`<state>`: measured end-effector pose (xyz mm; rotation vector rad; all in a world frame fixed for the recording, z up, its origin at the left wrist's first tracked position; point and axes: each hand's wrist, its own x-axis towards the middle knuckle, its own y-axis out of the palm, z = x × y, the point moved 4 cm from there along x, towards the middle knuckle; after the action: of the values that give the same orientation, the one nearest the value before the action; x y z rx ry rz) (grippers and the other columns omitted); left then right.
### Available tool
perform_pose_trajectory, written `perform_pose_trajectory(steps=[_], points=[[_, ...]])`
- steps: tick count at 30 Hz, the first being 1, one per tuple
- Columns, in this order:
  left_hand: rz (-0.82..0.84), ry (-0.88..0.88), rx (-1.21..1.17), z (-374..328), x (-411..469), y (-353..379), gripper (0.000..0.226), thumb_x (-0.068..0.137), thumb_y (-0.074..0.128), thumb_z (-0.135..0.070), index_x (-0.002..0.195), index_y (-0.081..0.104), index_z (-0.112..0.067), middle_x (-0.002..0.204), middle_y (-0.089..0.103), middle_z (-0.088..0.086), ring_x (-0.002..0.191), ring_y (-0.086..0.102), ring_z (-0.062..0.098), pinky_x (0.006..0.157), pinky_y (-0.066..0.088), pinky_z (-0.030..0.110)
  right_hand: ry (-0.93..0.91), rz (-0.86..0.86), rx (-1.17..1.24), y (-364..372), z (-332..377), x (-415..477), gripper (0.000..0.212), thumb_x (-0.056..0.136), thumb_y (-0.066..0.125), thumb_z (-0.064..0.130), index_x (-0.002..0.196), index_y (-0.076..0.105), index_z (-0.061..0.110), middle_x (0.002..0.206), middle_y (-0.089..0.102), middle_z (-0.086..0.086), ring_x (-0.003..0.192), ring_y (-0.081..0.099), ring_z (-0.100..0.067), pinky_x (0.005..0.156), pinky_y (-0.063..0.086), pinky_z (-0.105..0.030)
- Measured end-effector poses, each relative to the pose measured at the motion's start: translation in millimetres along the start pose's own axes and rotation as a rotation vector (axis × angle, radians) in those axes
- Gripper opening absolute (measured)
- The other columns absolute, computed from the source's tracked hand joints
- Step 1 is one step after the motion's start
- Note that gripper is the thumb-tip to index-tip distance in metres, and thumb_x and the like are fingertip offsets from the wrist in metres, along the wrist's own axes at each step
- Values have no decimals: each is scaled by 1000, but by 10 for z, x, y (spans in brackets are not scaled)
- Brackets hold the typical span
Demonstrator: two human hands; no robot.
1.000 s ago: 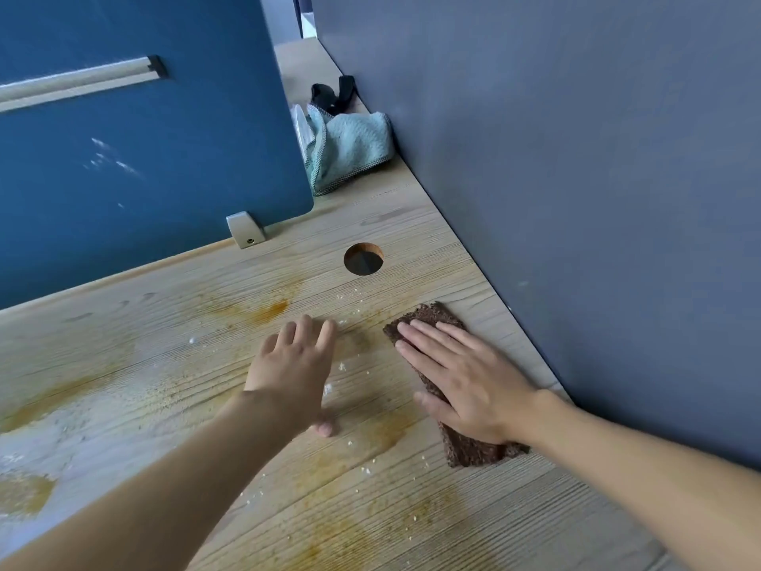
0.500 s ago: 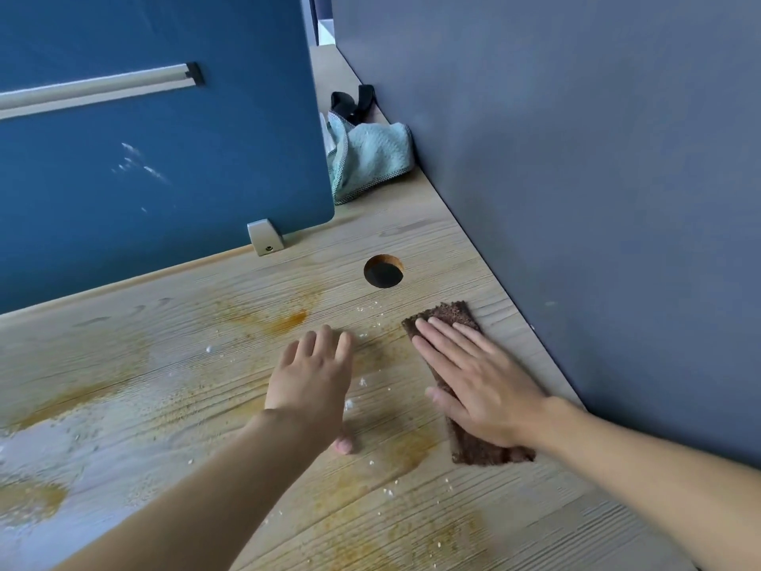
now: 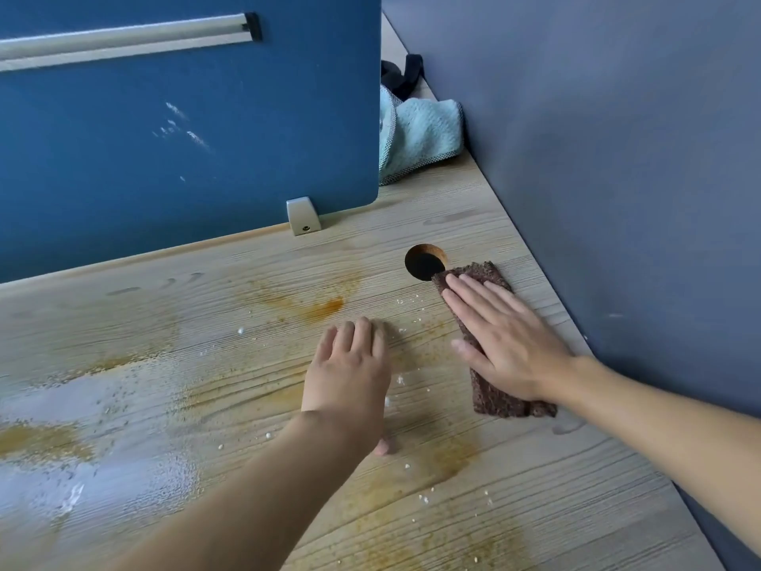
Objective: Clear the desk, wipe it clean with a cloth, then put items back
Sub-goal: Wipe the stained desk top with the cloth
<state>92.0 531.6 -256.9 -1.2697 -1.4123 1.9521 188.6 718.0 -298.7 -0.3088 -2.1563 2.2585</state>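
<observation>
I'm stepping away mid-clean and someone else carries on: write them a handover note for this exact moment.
Left hand: open, flat on the desk, holding nothing.
Right hand: flat, pressing the brown cloth down, its far corner at the cable hole.
Done: wiping under way.
To do: orange stains and white crumbs mark the wood; nothing put back yet.
A teal cloth lies in the far corner.

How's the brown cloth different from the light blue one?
The brown cloth lies folded flat under the right hand; the light blue cloth sits bunched up, untouched. The brown cloth is by the cable hole; the light blue cloth is in the corner, partly behind the blue divider. Both rest on the desk.
</observation>
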Motion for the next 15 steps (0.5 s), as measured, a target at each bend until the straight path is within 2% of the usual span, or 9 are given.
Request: perform_pose_trajectory(steps=[2, 5, 7, 9, 12, 15], points=[[28, 2, 5, 0, 10, 8, 142, 61, 84, -59, 154, -8, -4, 157, 4, 8, 148, 5, 31, 125, 4, 43, 108, -25, -3, -45, -241, 298, 72, 100, 2, 57, 159, 3, 15, 167, -3, -1, 153, -6, -11, 125, 1, -36], [41, -2, -11, 12, 15, 22, 144, 59, 84, -61, 154, -9, -4, 157, 3, 8, 149, 3, 31, 125, 3, 43, 417, -62, 42, -107, -608, 811, 69, 102, 7, 53, 160, 7, 15, 167, 0, 0, 153, -1, -11, 124, -2, -32], [50, -2, -9, 21, 20, 35, 145, 59, 84, -61, 154, -9, -4, 158, 1, 8, 149, 2, 31, 125, 3, 43, 483, -50, 52, -112, -600, 899, 70, 101, 4, 53, 159, 5, 15, 167, -2, 0, 153, -3, -11, 124, -3, -32], [64, -3, -21, 13, 20, 39, 146, 60, 84, -61, 154, -10, -3, 159, -1, 9, 150, 0, 32, 125, 2, 44, 366, -37, 49, -114, -380, 718, 73, 99, -4, 55, 159, 0, 13, 166, -6, -2, 153, -7, -13, 124, -3, -34], [65, 1, -11, 5, 31, 35, 146, 61, 84, -60, 153, -12, -1, 159, -3, 10, 150, -1, 34, 125, 2, 44, 69, -7, -13, -22, 73, 248, 72, 102, 1, 56, 158, -2, 11, 166, -10, -3, 152, -12, -13, 125, -2, -37], [51, 6, -16, -1, 33, 36, 144, 62, 84, -58, 153, -12, 0, 158, 0, 11, 149, 2, 33, 124, 4, 43, -8, 13, -18, -28, 1, 247, 71, 102, 3, 57, 158, -3, 14, 166, -11, -1, 152, -13, -11, 125, -1, -36]])
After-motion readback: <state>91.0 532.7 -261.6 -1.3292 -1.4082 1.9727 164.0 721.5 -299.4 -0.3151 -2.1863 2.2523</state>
